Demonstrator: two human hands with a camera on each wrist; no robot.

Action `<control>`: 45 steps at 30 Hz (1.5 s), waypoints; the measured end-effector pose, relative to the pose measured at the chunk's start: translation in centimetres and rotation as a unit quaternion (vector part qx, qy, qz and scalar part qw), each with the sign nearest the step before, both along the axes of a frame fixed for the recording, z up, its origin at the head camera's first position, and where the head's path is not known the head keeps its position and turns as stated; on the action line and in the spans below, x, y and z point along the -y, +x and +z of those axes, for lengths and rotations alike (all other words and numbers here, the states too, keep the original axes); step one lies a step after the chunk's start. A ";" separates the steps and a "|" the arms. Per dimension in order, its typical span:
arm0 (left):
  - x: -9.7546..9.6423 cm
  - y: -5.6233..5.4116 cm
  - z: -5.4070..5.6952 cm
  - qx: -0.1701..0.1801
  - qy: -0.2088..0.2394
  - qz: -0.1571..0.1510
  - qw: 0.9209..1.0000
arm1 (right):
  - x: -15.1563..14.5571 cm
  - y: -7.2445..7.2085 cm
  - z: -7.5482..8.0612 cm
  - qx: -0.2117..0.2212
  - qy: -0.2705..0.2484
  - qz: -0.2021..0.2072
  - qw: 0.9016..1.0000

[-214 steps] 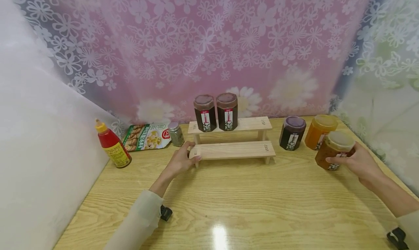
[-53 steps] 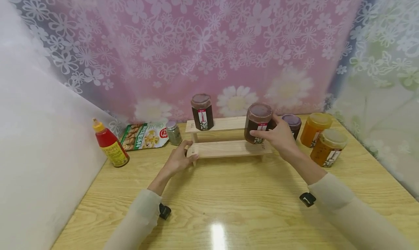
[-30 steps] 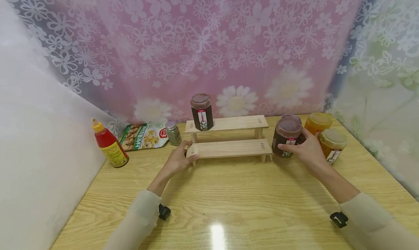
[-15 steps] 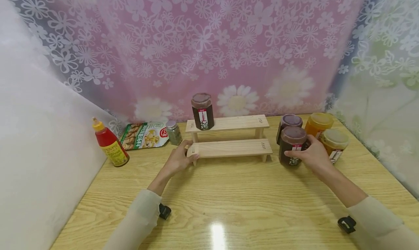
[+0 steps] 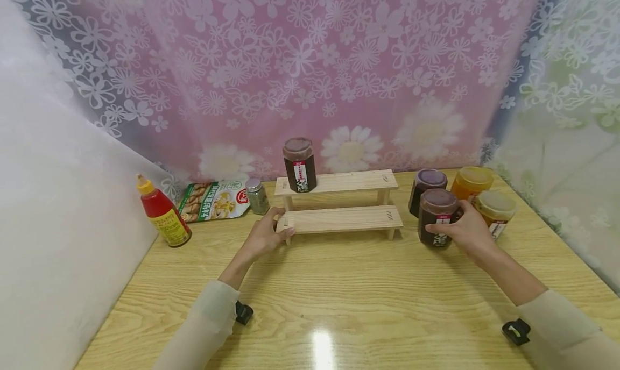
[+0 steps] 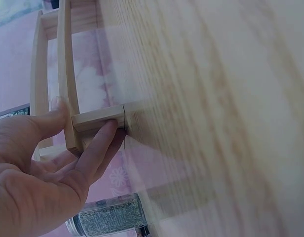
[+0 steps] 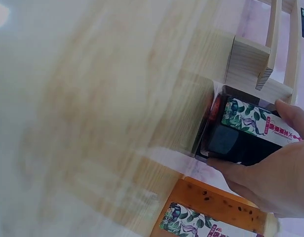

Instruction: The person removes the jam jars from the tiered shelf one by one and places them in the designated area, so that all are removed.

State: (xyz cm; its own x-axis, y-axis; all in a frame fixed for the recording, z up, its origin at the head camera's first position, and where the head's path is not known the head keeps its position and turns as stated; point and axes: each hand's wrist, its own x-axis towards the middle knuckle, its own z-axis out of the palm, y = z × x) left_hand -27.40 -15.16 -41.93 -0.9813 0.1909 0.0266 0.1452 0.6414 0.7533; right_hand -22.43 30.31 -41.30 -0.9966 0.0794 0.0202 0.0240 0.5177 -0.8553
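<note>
My right hand (image 5: 469,231) grips a dark jam jar (image 5: 432,223) with a mauve lid, thumb across its front, just right of the wooden two-tier shelf (image 5: 341,220). In the right wrist view the jar (image 7: 248,129) is upright with its base at the tabletop. My left hand (image 5: 261,237) holds the left end of the lower tier; the left wrist view has the thumb on the board and fingers against its leg (image 6: 102,118). Another dark jar (image 5: 300,168) stands on the upper tier's left. Behind the gripped jar is a purple-lidded jar (image 5: 416,192), partly hidden.
An orange jar (image 5: 471,180) and an amber jar (image 5: 495,211) stand at the right. Left of the shelf are a spice jar (image 5: 257,198), a green food packet (image 5: 215,200) and a red sauce bottle (image 5: 163,214). A floral curtain (image 5: 310,79) hangs behind the table.
My right hand let go of the amber jar, took the right-hand dark jar off the upper tier, and carried it right and down to the table beside the others. My left hand stayed at the shelf.
</note>
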 end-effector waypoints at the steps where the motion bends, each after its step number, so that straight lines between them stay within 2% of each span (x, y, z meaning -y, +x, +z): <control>1: 0.0 0.0 0.0 0.001 0.000 0.000 1.000 | -0.1 0.0 0.0 -0.002 -0.002 0.002 1.000; 8: 0.0 -0.1 0.0 0.000 0.002 -0.001 1.000 | -0.4 -0.1 0.1 -0.009 -0.009 0.011 1.000; 23: 0.0 -0.2 0.0 0.008 0.004 0.003 1.000 | -0.7 -0.4 0.6 -0.014 0.019 0.026 0.999; 32: -0.1 -0.2 0.0 0.006 0.003 0.005 1.000 | -0.7 -0.5 0.7 -0.020 0.007 0.034 0.999; 39: -0.1 -0.1 0.1 0.007 0.005 0.005 1.000 | -0.3 -0.2 1.9 -0.050 0.003 0.003 0.999; 45: -0.1 0.0 0.0 0.006 0.002 0.005 1.000 | 0.1 -0.4 3.3 -0.060 -0.003 -0.005 0.998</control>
State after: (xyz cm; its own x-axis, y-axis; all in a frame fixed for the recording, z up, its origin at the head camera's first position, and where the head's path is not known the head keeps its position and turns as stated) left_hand -27.41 -15.08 -41.93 -0.9833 0.1813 0.0153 0.1297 0.6395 0.7577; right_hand -22.85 30.18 -37.97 -0.9861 0.0905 0.1392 -0.0736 0.5133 -0.8551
